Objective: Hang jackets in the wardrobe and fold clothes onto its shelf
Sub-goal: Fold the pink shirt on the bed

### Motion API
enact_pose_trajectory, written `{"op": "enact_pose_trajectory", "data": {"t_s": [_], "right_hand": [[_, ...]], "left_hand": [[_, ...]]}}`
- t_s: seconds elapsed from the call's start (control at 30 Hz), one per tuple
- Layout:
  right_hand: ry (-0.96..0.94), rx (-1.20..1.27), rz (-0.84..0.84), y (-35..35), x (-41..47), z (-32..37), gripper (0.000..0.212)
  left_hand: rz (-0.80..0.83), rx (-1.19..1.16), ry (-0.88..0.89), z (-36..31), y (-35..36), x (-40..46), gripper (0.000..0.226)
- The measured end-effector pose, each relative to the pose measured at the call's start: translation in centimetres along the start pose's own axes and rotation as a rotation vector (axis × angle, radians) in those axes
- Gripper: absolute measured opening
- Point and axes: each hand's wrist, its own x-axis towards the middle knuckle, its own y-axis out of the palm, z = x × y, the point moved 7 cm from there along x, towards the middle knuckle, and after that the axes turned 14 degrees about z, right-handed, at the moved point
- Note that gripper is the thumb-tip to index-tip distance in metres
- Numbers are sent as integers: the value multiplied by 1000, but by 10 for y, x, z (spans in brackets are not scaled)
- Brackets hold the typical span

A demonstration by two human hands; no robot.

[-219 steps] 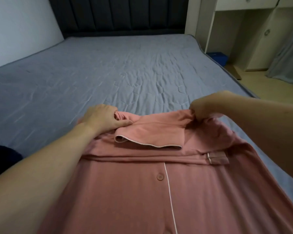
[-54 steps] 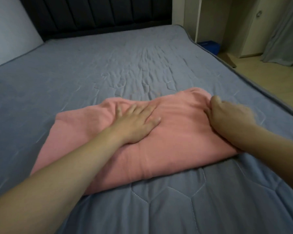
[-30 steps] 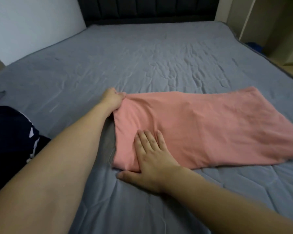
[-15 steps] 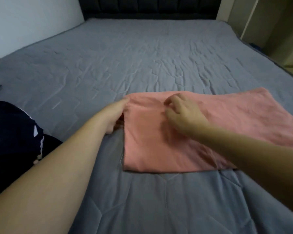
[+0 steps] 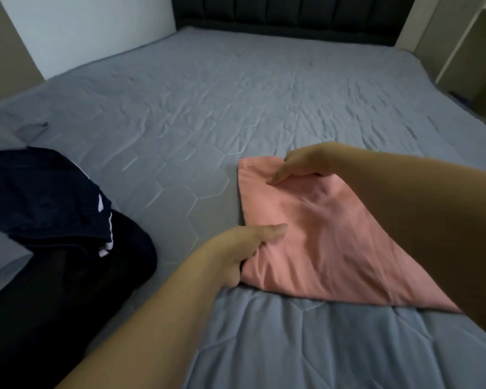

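Pink garment (image 5: 326, 237), folded, lies on bed (image 5: 208, 113) near its front edge. Your left hand (image 5: 236, 248) pinches near left corner, right hand (image 5: 300, 164) pinches far left corner: paired grip likely for next fold rightward. Dark clothes (image 5: 54, 220) wait left.

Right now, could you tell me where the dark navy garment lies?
The dark navy garment lies at the head view's left edge on the grey bed, apart from the pink garment.

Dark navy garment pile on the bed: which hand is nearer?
Left. The left hand grips the pink folded garment at its near-left corner, closest to the navy pile. The right hand pinches the far corner, farther away.
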Motion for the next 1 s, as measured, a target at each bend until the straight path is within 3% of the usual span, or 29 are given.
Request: {"op": "enact_pose_trajectory", "data": {"t_s": [0.13,0.27,0.47,0.67,0.77,0.9,1.0], "right_hand": [[-60,118,30,-3,-34,11,48],[-210,232,-132,-29,-96,21,34],[-426,479,-326,-77,-239,9,41],[-413,478,-84,-90,-365,7,38],[-490,456,-51,-98,-406,13,25],[-510,646,-267,-125,-423,2,18],[-480,785,-414,-129,-409,-5,10]], "left_hand": [[-222,-68,136,-10,6,-1,43],[-320,-64,320,-43,16,-30,37],[-207,218,413,-117,73,-127,23],[107,476,261,-181,164,-234,20],[124,565,317,-216,193,-268,34],[-65,662,253,-248,182,-282,45],[-379,777,168,-259,156,-276,26]]}}
